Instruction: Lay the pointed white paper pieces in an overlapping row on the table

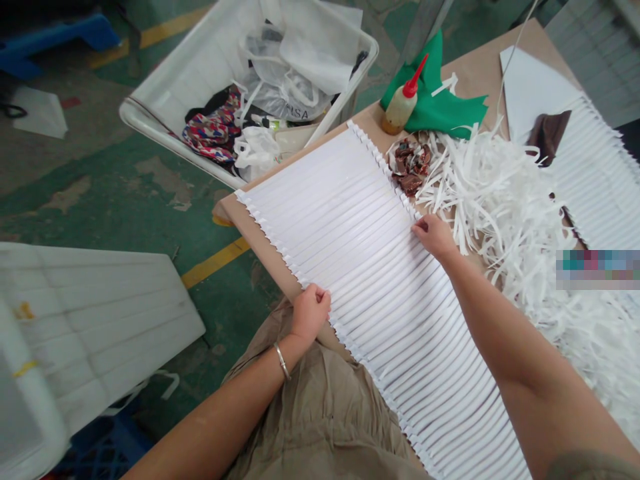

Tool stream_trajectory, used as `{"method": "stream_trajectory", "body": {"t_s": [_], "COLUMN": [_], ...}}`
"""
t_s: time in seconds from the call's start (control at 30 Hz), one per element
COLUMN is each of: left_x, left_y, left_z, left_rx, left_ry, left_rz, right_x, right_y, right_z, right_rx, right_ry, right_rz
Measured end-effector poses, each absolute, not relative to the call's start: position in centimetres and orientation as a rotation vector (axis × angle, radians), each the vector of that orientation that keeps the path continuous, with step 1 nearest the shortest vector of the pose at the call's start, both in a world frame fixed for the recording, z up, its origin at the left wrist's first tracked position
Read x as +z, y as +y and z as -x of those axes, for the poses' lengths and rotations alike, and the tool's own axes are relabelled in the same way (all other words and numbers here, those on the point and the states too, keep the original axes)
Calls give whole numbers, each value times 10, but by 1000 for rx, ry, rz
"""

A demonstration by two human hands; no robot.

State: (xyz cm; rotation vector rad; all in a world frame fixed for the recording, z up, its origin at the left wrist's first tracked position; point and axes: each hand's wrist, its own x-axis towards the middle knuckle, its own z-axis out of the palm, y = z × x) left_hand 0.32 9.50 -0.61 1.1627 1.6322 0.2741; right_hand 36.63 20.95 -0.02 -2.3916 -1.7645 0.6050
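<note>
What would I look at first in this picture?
The big white ribbed sheet in the middle, lying on a brown board, with the left hand and right hand at its edges. To its right is a fluffy heap of white shreds. Farther up stands a red-tipped glue bottle.

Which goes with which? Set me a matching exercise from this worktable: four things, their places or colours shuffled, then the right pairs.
Things:
1. glue bottle
2. metal bangle
3. right hand
4. brown scraps

Places and colours:
A. on the far edge of the pleated white sheet
B. beside the shredded white strips
C. red nozzle
D. around the left wrist

Pairs: 1-C, 2-D, 3-A, 4-B
</note>
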Motion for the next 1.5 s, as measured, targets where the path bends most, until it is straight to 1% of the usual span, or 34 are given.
{"method": "stream_trajectory", "body": {"t_s": [0.13, 0.3, 0.5, 0.6, 0.7, 0.8, 0.87, 0.93, 1.03, 1.13, 1.23, 1.37, 1.5], "left_x": [-7, -1, 19, 23, 26, 45, 66, 87, 103, 95, 74, 51, 36], "left_y": [94, 91, 93, 98, 101, 96, 89, 81, 74, 78, 87, 87, 72], "left_z": [2, 16, 15, 11, 3, -19, -41, -63, -78, -60, -15, 44, 72], "left_rx": [259, 353, 390, 413, 399, 359, 358, 351, 233, 130, 132, 142, 196], "left_ry": [1672, 1642, 1539, 1478, 1378, 1205, 977, 703, 534, 649, 820, 1076, 1214], "left_rz": [-1180, -1106, -1134, -1147, -1193, -1433, -1642, -1745, -1710, -1618, -1481, -1331, -1185], "right_x": [0, 4, 19, 40, 69, 97, 113, 128, 152, 169, 169, 150, 127], "right_y": [211, 234, 259, 234, 170, 88, 41, 8, -13, -15, -9, 7, 31], "right_z": [-368, -362, -337, -350, -363, -348, -318, -284, -251, -258, -286, -309, -313], "right_rx": [583, 472, 479, 382, 371, 572, 732, 996, 1168, 1240, 1296, 1282, 1235], "right_ry": [-1700, -1397, -1301, -1247, -1201, -1249, -1350, -1658, -1864, -1766, -1615, -1626, -1700], "right_rz": [2396, 2350, 2509, 2540, 2568, 2564, 2529, 2355, 2142, 2149, 2188, 2166, 2190]}}
